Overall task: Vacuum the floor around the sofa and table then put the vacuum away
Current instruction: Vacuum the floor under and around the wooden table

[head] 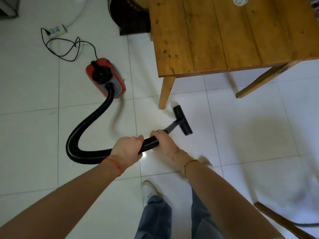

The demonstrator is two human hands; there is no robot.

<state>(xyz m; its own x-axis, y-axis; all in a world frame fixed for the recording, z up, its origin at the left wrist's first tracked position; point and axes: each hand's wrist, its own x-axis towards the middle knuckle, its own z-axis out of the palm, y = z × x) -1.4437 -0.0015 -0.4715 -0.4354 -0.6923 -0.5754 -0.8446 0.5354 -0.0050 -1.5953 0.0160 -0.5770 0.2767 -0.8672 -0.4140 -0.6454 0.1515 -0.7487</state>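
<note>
A red and grey canister vacuum sits on the white tiled floor left of the wooden table. Its black ribbed hose curves from the canister down and round to my hands. My left hand grips the hose, and my right hand grips it further along, where the short tube begins. The black floor nozzle rests on the tiles just in front of the near table leg.
A black power cord runs from the vacuum to a white power strip at the far left. A dark piece of furniture stands behind the table. A wooden chair edge is at lower right. A plastic bottle stands on the table.
</note>
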